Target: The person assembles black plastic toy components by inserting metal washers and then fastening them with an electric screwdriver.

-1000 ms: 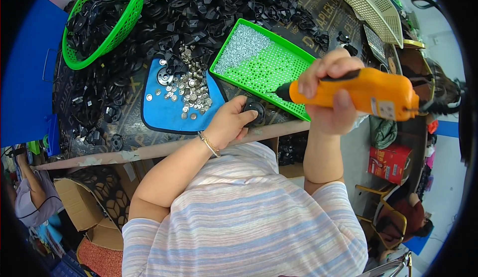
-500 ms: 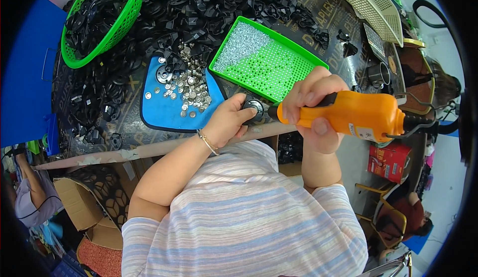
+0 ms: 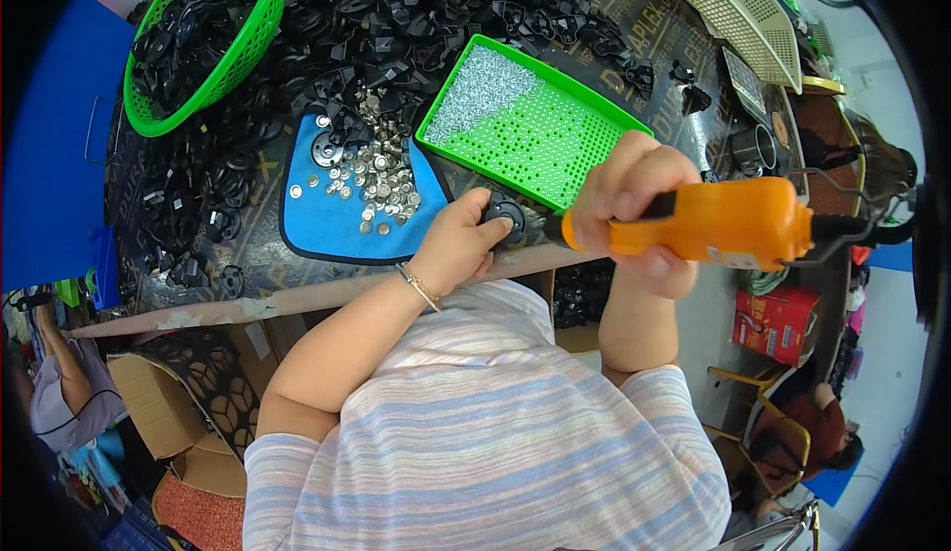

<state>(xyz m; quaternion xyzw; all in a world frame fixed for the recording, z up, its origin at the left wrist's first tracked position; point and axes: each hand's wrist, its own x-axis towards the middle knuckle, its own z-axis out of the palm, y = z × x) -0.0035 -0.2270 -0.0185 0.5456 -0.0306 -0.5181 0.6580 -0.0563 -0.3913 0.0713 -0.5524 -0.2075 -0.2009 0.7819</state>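
Between the thumb and fingers of my left hand (image 3: 459,244) is a round black plastic part (image 3: 508,218), held at the near edge of the table. My right hand (image 3: 639,216) is wrapped round an orange electric screwdriver (image 3: 738,222), whose dark tip points left, a little to the right of the black part. Left of my left hand lies a blue cloth mat (image 3: 332,224) with a heap of small round metal pieces (image 3: 388,175) and another round black part (image 3: 326,148) on it. Just beyond my hands is a green perforated tray (image 3: 580,127) holding many small silvery screws (image 3: 485,91).
Black plastic parts (image 3: 396,16) are piled across the far side of the table. A green basket (image 3: 260,41) of them stands at the far left, a cream basket (image 3: 743,16) at the far right. A metal cup (image 3: 756,148) sits right. Other people are at both sides.
The screwdriver in my right hand has shifted slightly right, away from the black part. My left hand still grips that part, almost unmoved.
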